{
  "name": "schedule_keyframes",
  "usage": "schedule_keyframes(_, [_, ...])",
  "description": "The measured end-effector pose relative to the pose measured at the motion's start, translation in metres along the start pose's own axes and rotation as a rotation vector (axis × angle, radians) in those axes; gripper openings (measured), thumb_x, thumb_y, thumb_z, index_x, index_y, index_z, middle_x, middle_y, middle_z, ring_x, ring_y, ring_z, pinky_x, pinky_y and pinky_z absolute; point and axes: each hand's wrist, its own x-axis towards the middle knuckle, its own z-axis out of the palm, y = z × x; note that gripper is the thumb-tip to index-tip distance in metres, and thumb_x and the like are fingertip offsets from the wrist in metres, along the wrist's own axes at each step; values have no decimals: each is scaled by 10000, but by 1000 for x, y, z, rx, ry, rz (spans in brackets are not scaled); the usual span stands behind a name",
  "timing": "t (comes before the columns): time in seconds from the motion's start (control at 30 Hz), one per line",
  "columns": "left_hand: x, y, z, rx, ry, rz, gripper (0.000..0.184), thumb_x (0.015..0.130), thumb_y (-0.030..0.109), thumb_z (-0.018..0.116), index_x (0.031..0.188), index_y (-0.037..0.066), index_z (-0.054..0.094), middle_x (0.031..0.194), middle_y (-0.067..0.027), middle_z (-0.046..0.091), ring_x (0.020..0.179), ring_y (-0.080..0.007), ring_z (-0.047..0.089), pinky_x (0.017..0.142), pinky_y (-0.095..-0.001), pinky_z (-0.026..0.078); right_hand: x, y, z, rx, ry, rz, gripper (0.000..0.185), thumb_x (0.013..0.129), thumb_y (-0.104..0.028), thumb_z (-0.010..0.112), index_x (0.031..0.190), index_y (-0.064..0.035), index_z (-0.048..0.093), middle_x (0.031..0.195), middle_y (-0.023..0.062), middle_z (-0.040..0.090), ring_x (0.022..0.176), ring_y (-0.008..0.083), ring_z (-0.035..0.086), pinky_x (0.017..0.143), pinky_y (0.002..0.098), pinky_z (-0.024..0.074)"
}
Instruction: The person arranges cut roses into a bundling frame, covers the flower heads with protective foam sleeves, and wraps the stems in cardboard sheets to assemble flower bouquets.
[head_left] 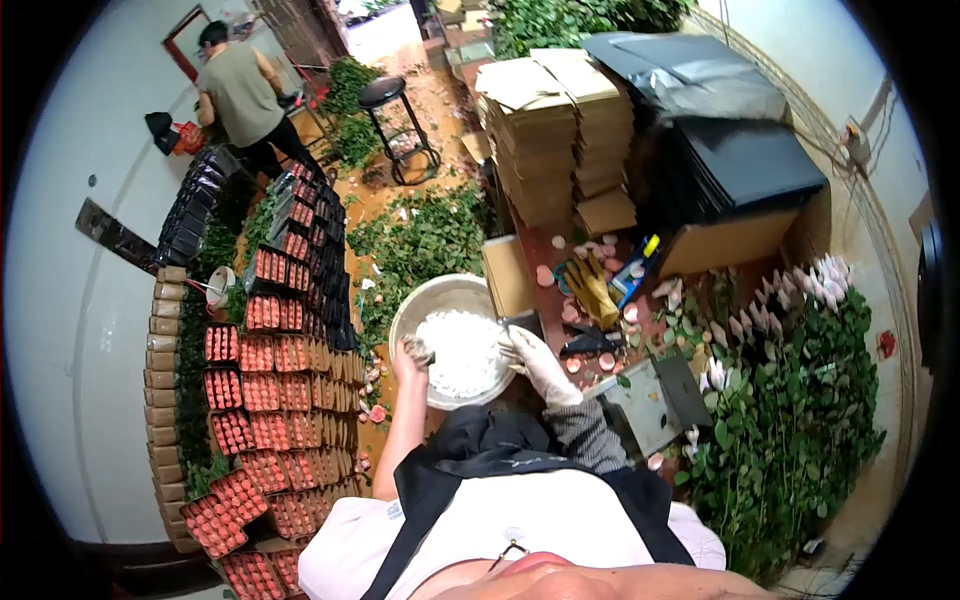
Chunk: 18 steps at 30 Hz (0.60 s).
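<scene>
A large pale round basin [402, 322], heaped with small white pieces [460, 355], is in front of my body. My left hand [412, 357] is at the basin's left rim, its fingers closed over the edge; the fingertips look greyish, perhaps covered. On the opposite side, my right hand [535, 362], in a whitish glove with a grey knitted sleeve behind it, grips the right rim. What the white pieces are cannot be made out.
Stacked boxes of pink-red roses [275, 355] line the left. To the right, a table holds cardboard stacks [540, 140], yellow gloves [592, 292] and black sheets [745, 165]. Long-stemmed roses [790, 420] stand at far right. Leaves, a stool [383, 93] and a person [243, 95] are beyond.
</scene>
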Motion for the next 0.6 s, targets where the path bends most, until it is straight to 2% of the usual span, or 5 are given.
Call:
schedule_keyframes(0.13, [-52,-46,53,-177,-446,-238,301,1032,351,495,1125,89,611,1041,-76,691,883,-215,675,802,-376,578,39,44,-4,383,-66,404,529,915,-523,663,1294,-164,576,1128,53,657,1014,173,615,879,377,489])
schedule_keyframes(0.27, [-105,-57,79,591,-796,-73,274,1027,271,538,1185,58,608,936,1,642,804,-124,614,761,-289,525,33,24,-19,162,573,-382,239,934,-169,687,1114,-13,662,985,24,699,853,137,648,758,275,519])
schedule_keyframes(0.37, [-106,-60,74,852,-915,5,268,1011,252,572,1191,58,617,913,2,627,804,-85,590,703,-227,457,10,-32,-37,1,568,-697,260,931,-138,667,1142,12,645,974,20,693,855,116,641,770,259,503])
schedule_keyframes(0.53, [-91,-80,70,835,-796,-14,258,1012,257,551,1174,71,627,910,-12,643,813,-98,606,708,-233,459,53,-67,-87,-594,723,-579,440,871,-222,727,1216,12,589,1068,133,700,950,229,671,854,334,508])
schedule_keyframes(0.6, [-95,-71,75,816,-772,2,265,1010,272,559,1169,72,631,901,-14,641,809,-107,610,702,-236,460,65,-80,-97,-712,816,-654,795,821,-281,779,1436,36,388,1362,242,538,1252,334,542,1025,365,437])
